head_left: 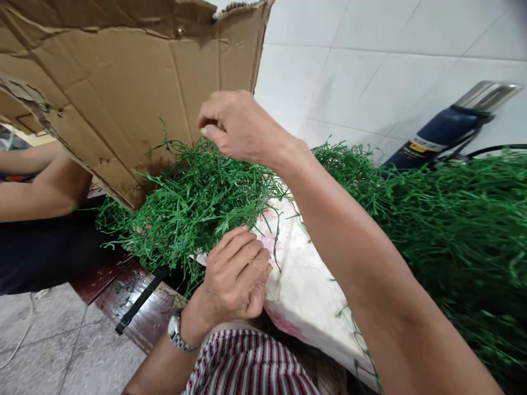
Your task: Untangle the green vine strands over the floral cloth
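Over the heap of green strands (193,203), the right hand (236,127) was raised at the top of the pile. Its thumb and fingers were closed into a tight pinch on the uppermost strands. The left hand (236,277), with a wristwatch (177,332) at the wrist, lay at the near edge of the heap, where the strands met a white patterned cloth (300,274). Its fingers were curled inward, but whether they enclosed any strands could not be told.

The heap sat partly on the cloth, beneath a torn cardboard sheet (123,99). A larger green mass (465,230) lay to the right, and another person's arm (41,181) showed at the left.

The step in hand appeared to be drawing a small tuft up out of the tangle. By that judgement, any further lift called for a firm pinch, with the left hand holding the rest of the heap down.
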The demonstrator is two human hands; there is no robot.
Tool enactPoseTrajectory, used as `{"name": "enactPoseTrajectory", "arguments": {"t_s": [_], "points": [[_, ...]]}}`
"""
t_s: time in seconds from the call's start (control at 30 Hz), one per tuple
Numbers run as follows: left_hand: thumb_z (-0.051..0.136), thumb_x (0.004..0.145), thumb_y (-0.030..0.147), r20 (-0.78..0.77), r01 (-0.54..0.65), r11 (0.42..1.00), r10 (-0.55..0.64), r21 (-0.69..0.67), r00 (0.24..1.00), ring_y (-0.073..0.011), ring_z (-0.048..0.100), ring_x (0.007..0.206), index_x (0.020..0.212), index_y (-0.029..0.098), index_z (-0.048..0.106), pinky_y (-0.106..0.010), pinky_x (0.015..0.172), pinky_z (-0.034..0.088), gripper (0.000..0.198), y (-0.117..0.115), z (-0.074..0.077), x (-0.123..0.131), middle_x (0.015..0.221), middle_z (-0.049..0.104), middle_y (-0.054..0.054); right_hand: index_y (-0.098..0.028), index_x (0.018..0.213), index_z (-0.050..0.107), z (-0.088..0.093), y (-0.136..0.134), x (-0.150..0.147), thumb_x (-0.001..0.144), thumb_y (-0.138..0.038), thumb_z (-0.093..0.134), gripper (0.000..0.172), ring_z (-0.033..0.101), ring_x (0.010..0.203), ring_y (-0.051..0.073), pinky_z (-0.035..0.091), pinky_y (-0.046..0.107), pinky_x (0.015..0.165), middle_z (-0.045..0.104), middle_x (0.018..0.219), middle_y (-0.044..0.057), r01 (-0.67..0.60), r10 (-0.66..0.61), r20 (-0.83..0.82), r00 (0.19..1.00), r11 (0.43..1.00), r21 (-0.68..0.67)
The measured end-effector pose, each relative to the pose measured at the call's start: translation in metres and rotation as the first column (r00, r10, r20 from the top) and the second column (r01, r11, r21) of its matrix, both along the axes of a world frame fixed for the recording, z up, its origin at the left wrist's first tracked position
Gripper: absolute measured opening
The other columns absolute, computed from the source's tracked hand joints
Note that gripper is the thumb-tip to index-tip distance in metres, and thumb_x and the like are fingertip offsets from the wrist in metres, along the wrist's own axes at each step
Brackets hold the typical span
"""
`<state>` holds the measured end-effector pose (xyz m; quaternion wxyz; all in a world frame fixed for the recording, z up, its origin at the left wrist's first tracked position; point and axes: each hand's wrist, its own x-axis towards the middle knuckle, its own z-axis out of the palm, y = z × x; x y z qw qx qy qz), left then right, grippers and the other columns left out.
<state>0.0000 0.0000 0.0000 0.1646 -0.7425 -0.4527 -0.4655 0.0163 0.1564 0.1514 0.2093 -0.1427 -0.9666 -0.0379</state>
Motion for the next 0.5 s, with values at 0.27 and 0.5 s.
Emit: {"name": "enactPoseTrajectory", "arguments": {"t_s": [0.27,0.5], "points": [[0.052,0.074,0.017,-0.259,-0.154,0.968,0.1,-0.198,0.961,-0.0248,0.059,0.087,0.086,0.014,0.062,-0.046,0.084,0.044,0.016,-0.002,0.003,-0.01,0.084,0.067,-0.009,-0.019,0.081,0.066,-0.042,-0.023,0.104,0.079,-0.034,0.052,0.02,0.056,0.067,0.013,0.036,0.025,0.061,0.066,0.075,0.003,0.292,-0.251,0.233,0.939,0.943,-0.161],[0.047,0.081,0.017,-0.362,-0.362,0.879,0.244,-0.309,0.9,-0.0241,0.055,0.098,0.088,0.016,0.063,-0.046,0.095,0.035,0.018,0.003,-0.002,-0.012,0.087,0.065,-0.008,-0.019,0.072,0.063,-0.084,-0.022,0.106,0.082,-0.024,0.05,0.017,0.055,0.059,0.01,0.034,0.023,0.054,0.064,0.066,-0.001,0.321,-0.312,0.075,0.947,0.921,-0.219]]}}
